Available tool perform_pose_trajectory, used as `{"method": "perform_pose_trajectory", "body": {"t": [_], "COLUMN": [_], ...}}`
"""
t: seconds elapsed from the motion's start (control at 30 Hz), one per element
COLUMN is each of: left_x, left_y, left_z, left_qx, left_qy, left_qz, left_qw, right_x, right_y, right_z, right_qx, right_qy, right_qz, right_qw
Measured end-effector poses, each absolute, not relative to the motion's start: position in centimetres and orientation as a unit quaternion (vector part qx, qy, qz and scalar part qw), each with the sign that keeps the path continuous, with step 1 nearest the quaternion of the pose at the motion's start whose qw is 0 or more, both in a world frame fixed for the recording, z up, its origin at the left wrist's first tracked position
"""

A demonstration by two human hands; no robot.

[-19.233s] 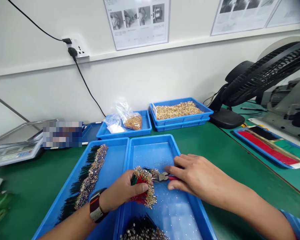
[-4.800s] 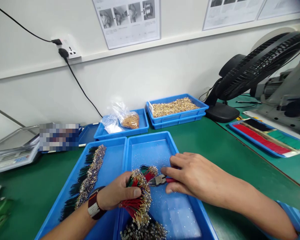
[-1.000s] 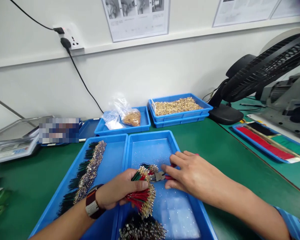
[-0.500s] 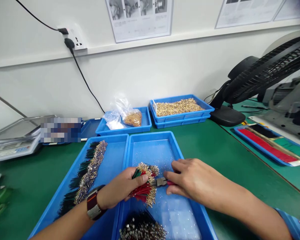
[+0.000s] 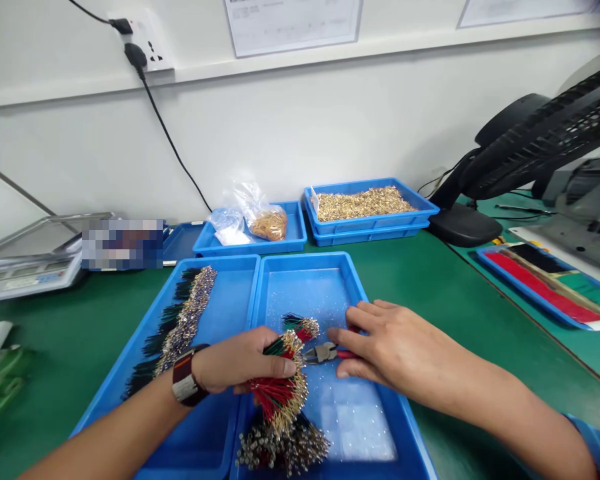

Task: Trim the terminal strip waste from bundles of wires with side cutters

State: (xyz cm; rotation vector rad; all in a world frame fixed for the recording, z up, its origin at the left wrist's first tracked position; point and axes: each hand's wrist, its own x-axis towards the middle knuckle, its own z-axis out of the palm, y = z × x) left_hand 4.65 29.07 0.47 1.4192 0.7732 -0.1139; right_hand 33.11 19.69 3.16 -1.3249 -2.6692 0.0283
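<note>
My left hand [image 5: 247, 363] is closed around a bundle of red and green wires [image 5: 275, 393], their gold terminal ends fanned out to the right. Red-handled pliers [image 5: 323, 353] are gripped in my right hand [image 5: 385, 343], with the jaws pointing left at the bundle's terminal ends. Whether the jaws touch a terminal I cannot tell. Both hands are over the right blue tray [image 5: 350, 293]. In it, a smaller wire bundle [image 5: 303, 327] lies behind the held one, and dark wires with silvery ends [image 5: 285, 447] lie at the near end.
The left blue tray [image 5: 233, 293] holds a row of dark wires with metal ends [image 5: 190, 320]. Behind stand a blue tray with plastic bags [image 5: 260, 250] and stacked trays of gold terminals [image 5: 370, 203]. A black fan [image 5: 520, 147] stands right, a scale [image 5: 35, 273] left.
The view has tipped down slightly. My left hand and its bundle have shifted a little left and nearer, showing more of the smaller bundle behind. The plier jaws look wider apart.
</note>
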Motion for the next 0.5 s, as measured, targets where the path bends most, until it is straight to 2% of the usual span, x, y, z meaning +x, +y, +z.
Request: {"method": "perform_pose_trajectory", "body": {"t": [0.27, 0.5], "left_x": [4.23, 4.57], "left_y": [29.92, 29.68], "left_z": [0.54, 0.63], "left_qx": [0.610, 0.686], "left_qy": [0.330, 0.308], "left_qz": [-0.116, -0.093], "left_qw": [0.711, 0.653], "right_x": [32.78, 33.01], "right_y": [19.67, 19.56], "right_z": [2.65, 2.73], "right_qx": [-0.436, -0.438], "right_qy": [-0.897, -0.896], "right_qz": [0.045, 0.026], "right_qw": [0.062, 0.062]}}
